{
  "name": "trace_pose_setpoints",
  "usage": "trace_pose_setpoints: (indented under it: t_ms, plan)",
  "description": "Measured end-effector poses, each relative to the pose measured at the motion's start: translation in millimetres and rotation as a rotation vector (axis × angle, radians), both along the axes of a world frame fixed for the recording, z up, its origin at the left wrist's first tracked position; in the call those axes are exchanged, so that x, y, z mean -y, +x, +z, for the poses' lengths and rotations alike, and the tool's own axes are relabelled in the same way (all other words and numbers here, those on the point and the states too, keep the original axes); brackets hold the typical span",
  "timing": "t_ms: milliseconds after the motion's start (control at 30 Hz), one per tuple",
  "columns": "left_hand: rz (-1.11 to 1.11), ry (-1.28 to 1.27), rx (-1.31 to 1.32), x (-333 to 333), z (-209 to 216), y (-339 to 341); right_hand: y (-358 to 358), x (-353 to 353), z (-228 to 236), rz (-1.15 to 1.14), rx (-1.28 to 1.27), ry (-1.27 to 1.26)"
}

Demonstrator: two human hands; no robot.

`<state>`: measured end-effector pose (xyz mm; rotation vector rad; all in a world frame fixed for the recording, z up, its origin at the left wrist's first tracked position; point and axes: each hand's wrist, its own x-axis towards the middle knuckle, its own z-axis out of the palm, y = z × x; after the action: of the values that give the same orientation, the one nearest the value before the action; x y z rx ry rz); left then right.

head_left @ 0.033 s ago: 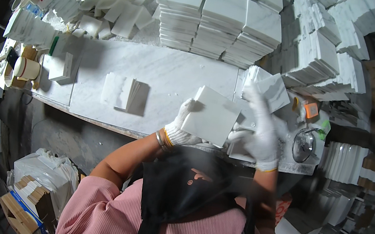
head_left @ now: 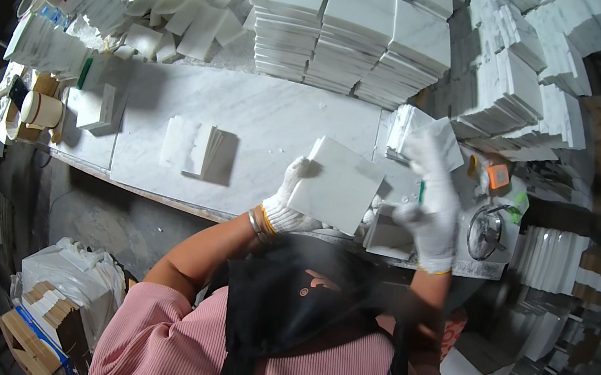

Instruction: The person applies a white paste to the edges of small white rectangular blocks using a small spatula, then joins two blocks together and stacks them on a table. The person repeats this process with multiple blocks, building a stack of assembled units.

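Note:
My left hand (head_left: 288, 205), in a white knit glove, is closed round a square white marble tile (head_left: 339, 186). The thumb lies along its left edge, and white gloved fingertips show past its right edge. A second edge shows along the tile's left side, so there may be more than one piece. My right hand (head_left: 436, 210), also gloved, is raised to the right of the tile, apart from it. Its thumb and fingers are spread, slightly blurred, and I see nothing held. A small green thing (head_left: 420, 192) shows between them. Below lies a flat grey-white piece (head_left: 388, 236).
A short tile stack (head_left: 189, 147) stands left on the marble worktop (head_left: 264, 122). Tall tile stacks (head_left: 362, 11) rise behind, with loose offcuts (head_left: 186, 13) to their left. At right are an orange block (head_left: 498, 176) and a round clear-looking object (head_left: 487, 231). A cream cup (head_left: 42, 109) stands far left.
My right hand has moved slightly right, away from the held tile, uncovering the green thing and more of the flat piece. The left hand and tile have barely shifted.

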<state>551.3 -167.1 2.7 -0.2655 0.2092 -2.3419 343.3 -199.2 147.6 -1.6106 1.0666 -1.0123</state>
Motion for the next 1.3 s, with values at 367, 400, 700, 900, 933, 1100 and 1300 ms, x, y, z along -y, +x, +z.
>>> trace_pose_setpoints:
  t_ms: [367, 400, 700, 900, 933, 1100, 1300]
  plan:
    - [-0.036, 0.17, -0.245, 4, -13, -4, 30, -2, 18, 0.257, -0.865, -0.308]
    - [-0.011, 0.199, -0.195, -1, -24, -3, 41, -1, 14, 0.297, -0.933, -0.345]
    - [0.124, -0.038, 0.189, 4, -49, 11, 78, 16, 6, 0.375, -0.902, -0.438]
    - [0.18, -0.144, -0.236, 22, -44, 17, 96, 39, 15, 0.479, -0.937, -0.365]
    - [0.183, -0.162, -0.354, 26, -37, 17, 99, 43, 16, 0.485, -0.953, -0.356]
    - [0.174, 0.077, 0.417, 44, 21, 29, 95, 65, 26, 0.504, -0.862, -0.425]
    - [0.251, 0.122, 0.362, 54, 37, 29, 101, 76, 27, 0.544, -0.925, -0.425]
